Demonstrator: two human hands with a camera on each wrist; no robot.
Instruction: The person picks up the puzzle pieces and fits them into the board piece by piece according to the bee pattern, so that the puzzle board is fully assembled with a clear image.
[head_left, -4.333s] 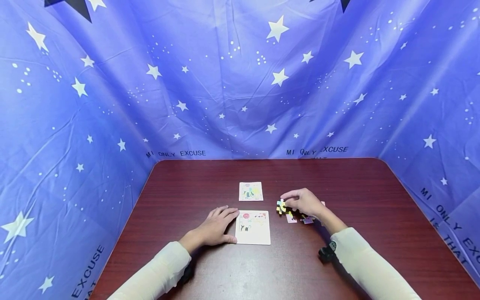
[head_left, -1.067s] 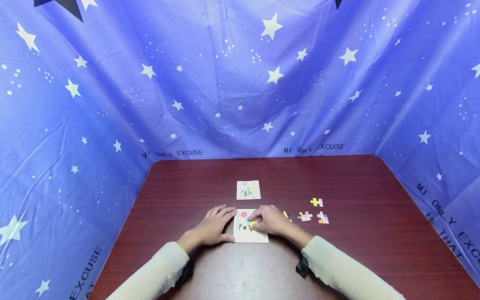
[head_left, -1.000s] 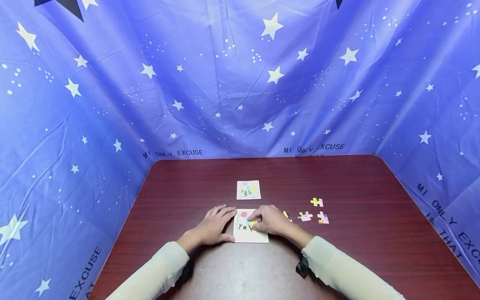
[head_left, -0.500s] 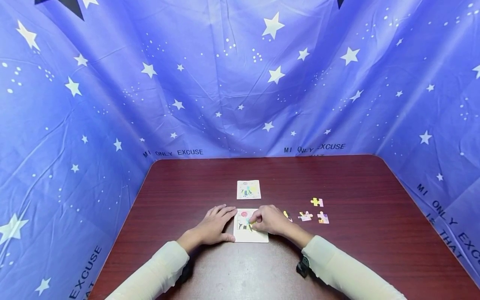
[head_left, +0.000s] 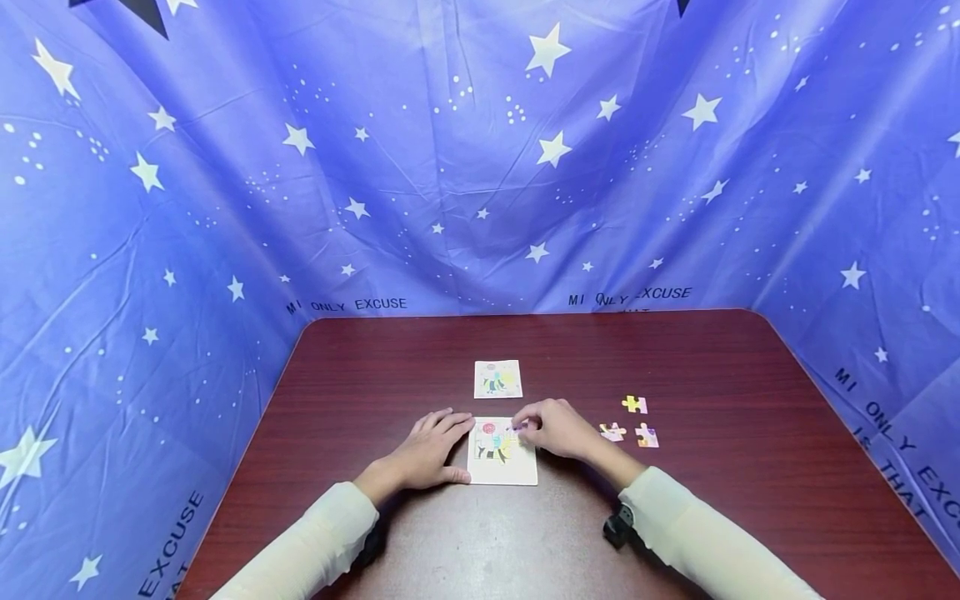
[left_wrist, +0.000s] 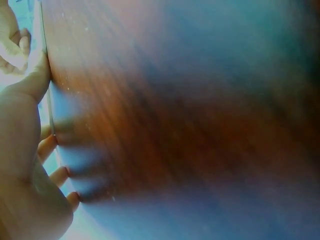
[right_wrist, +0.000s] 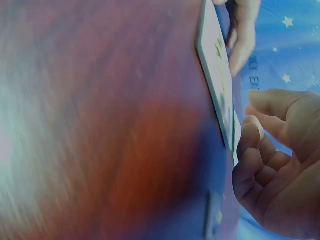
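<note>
A square white jigsaw board (head_left: pixel 504 473) lies on the table in the head view, with joined colourful pieces (head_left: pixel 491 448) across its upper part. My left hand (head_left: pixel 423 454) rests flat along the board's left edge, fingers spread and thumb at the lower left corner. At the upper right edge of the board is my right hand (head_left: pixel 558 427), its fingers bent. In the right wrist view the right thumb and forefinger (right_wrist: pixel 277 102) stand apart with nothing between them, the other fingers loosely curled.
Behind the board lies a small picture card (head_left: pixel 497 379). Loose jigsaw pieces lie to the right: a yellow one (head_left: pixel 634 405), a pinkish one (head_left: pixel 612 432) and an orange-purple one (head_left: pixel 647 435). A blue star-patterned curtain (head_left: pixel 450 167) surrounds the dark red table (head_left: pixel 360 358).
My right hand took a yellow jigsaw piece from the right to the board, worked it among the joined pieces, then let go and drew back rightward. My left hand stays at the board's edge.
</note>
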